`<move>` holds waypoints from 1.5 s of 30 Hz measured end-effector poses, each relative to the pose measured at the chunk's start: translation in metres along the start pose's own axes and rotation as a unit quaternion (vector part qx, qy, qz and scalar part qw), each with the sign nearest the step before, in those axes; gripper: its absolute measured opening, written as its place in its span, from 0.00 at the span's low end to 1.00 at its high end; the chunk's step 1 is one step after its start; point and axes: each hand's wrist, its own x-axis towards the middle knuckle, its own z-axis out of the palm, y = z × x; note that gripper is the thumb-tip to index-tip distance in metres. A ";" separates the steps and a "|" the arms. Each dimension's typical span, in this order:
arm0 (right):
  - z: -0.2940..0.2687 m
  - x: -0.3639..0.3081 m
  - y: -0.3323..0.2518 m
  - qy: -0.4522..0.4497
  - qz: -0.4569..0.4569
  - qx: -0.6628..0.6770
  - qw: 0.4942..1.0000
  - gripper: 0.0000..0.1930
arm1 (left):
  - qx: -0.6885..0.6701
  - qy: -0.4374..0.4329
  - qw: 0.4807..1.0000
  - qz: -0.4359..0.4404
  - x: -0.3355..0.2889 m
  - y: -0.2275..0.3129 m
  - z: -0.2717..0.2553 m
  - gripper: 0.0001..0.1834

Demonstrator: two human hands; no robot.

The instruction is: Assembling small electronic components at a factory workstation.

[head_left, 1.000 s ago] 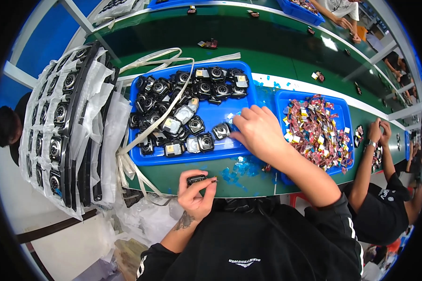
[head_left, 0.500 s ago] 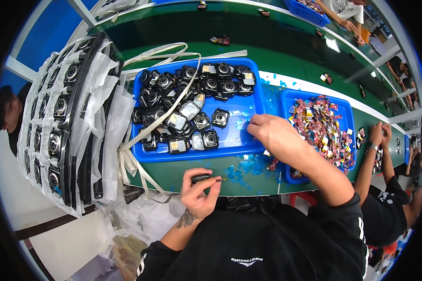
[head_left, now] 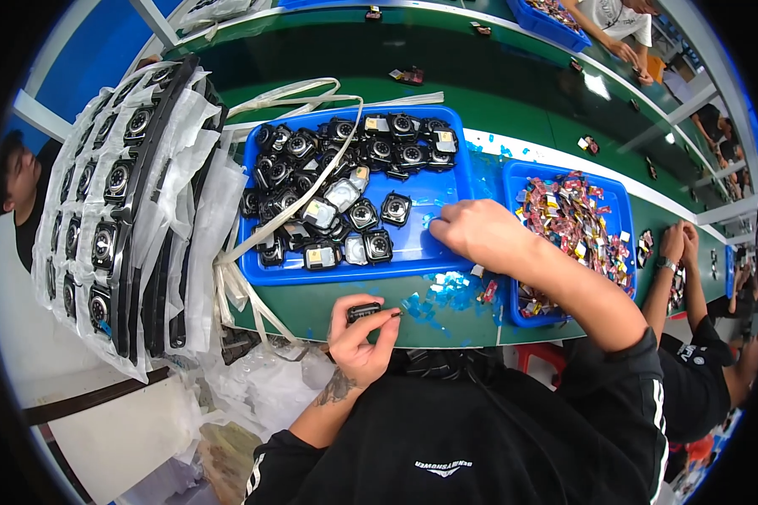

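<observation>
Head view shows a long green table (head_left: 497, 76) stretching across the room, the biggest thing here. At nine o'clock stands a tall stack of clear plastic trays (head_left: 126, 194), each slot with a small round black part in it. At the middle sits a big blue tray (head_left: 434, 198) full of little black watch bodies (head_left: 345, 181), piled mostly at its ten o'clock side. White plastic straps (head_left: 286, 210) loop over that tray and hang off the table edge. At three o'clock is a smaller blue bin (head_left: 611, 210) heaped with bright bits of wrapper, red and yellow and silver. Between the two, at the near edge, lie small blue film scraps (head_left: 442, 299).

The person's right hand (head_left: 476, 234) rests curled on the bare floor of the big tray, at its four o'clock corner, fingertips pinched down; I cannot tell if anything is in them. The left hand (head_left: 360, 337), at six o'clock by the table edge, grips one small black watch body (head_left: 364, 311) between thumb and fingers.

At three o'clock another worker's hands (head_left: 680, 244) are pressed together above the table.
</observation>
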 end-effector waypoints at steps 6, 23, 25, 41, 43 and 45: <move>-0.032 -0.032 0.004 0.198 0.150 0.048 0.967 0.06 | -0.033 0.031 0.998 -0.043 -0.005 -0.002 -0.002 0.08; -0.006 -0.007 -0.012 0.065 0.084 -0.040 0.994 0.24 | 0.005 0.026 0.999 -0.021 -0.001 -0.001 0.002 0.07; -0.008 -0.010 -0.015 0.014 0.091 0.005 0.996 0.21 | -0.010 0.024 0.999 -0.035 -0.002 -0.002 0.002 0.07; -0.002 0.001 -0.015 0.017 -0.011 0.006 1.000 0.04 | 0.008 0.025 1.000 -0.012 -0.001 0.000 0.003 0.07; 0.003 0.004 -0.015 0.023 -0.004 -0.006 1.000 0.03 | 0.006 0.014 1.000 -0.024 -0.001 0.003 0.002 0.07; 0.006 0.005 -0.010 0.031 0.006 -0.018 0.999 0.03 | 0.003 0.000 0.999 -0.033 0.000 0.004 0.002 0.07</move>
